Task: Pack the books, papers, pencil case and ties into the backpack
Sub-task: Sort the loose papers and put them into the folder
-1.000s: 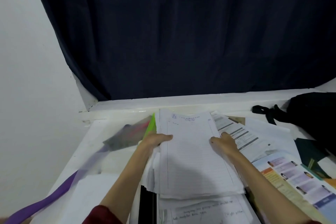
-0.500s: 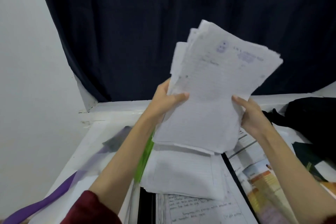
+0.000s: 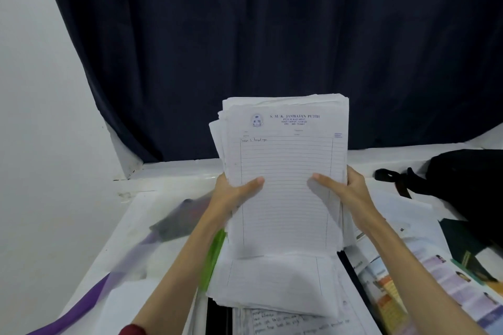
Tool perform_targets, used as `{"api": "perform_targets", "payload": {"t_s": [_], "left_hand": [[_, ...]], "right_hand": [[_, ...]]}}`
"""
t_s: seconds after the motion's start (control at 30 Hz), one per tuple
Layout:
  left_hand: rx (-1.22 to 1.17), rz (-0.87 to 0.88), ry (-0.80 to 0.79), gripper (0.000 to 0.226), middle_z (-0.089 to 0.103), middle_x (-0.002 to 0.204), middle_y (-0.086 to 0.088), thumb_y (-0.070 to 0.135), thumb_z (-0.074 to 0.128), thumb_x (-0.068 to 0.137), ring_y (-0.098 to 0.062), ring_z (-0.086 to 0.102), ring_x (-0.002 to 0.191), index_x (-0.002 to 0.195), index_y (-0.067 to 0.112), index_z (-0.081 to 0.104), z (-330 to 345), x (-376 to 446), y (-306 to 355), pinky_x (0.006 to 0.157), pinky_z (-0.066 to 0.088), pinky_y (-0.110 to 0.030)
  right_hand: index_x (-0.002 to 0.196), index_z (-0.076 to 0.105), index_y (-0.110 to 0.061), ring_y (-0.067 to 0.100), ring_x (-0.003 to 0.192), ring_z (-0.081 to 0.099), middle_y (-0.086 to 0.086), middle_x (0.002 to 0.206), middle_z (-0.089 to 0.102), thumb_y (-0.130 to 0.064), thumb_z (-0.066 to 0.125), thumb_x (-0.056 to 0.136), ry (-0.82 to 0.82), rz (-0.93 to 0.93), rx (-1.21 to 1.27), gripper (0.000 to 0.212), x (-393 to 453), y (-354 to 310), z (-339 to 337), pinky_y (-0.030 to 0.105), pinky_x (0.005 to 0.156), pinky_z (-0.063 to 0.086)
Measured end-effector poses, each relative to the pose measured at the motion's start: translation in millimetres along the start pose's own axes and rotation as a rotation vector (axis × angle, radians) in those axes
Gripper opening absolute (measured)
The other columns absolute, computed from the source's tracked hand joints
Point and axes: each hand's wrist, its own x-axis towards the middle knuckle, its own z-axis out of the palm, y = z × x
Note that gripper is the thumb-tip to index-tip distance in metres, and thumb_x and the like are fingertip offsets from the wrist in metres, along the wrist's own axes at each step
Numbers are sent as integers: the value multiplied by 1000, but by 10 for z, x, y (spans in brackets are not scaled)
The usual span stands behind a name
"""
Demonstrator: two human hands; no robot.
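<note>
Left hand (image 3: 236, 190) gripping the left edge of a paper stack (image 3: 285, 177), held upright above the bench (image 3: 152, 226). Right hand (image 3: 343, 190) clamping the opposite edge. Further right, black backpack (image 3: 468, 179). Probably light, floppy, loose-leaved; best pinched low on both edges.

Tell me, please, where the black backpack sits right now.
In the head view, the backpack lies at the table's far right edge, beyond the right hand.

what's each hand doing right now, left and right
Left hand: grips the left edge of the upright paper stack, thumb on the front sheet.
Right hand: grips the stack's right edge, thumb on the front.
</note>
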Motion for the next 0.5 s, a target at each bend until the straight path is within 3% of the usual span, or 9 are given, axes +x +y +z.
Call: {"api": "perform_targets", "payload": {"t_s": [0.1,0.17,0.23,0.3,0.4,0.5], "left_hand": [[16,62,36,47,74,98,6,30,88,63,-11,69,96,103,20,67,93,31,31,75,55,-23],[-31,131,66,59,73,104,-4,37,88,57,-20,68,101,108,15,68,147,66,140,82,56,-36],[-102,205,87,59,71,109,-12,32,88,59,-28,67,105,109,11,67,217,81,263,88,53,-46],[-106,257,123,48,71,106,-10,18,85,65,-25,68,101,108,9,66,277,68,372,84,56,-42],[-92,274,170,33,73,96,1,0,78,72,-13,70,91,100,13,66,302,15,525,75,58,-27],[-66,264,158,31,74,97,-3,4,78,74,-16,71,91,102,10,66,273,-28,618,75,59,-32]], "right_hand": [[105,66,-17,13,95,69,-3,99,73,-30,78,64,35,-24,44,44,-7,22,4,25,76,54],[107,65,-12,16,96,69,-3,97,74,-21,77,71,34,-33,118,39,-20,31,2,24,74,55],[108,66,-13,18,98,69,-2,100,74,-26,81,70,57,-75,134,43,-24,37,18,31,80,55],[101,68,-18,10,95,69,-7,96,74,-32,81,67,118,-157,70,39,-50,-34,54,28,80,55],[97,66,-22,-4,86,67,-15,88,71,-23,76,73,197,-272,13,26,-70,-169,94,14,70,53],[110,62,-15,-2,91,65,-11,101,68,-28,80,69,210,-322,-45,46,-88,-157,104,14,73,53]]}}
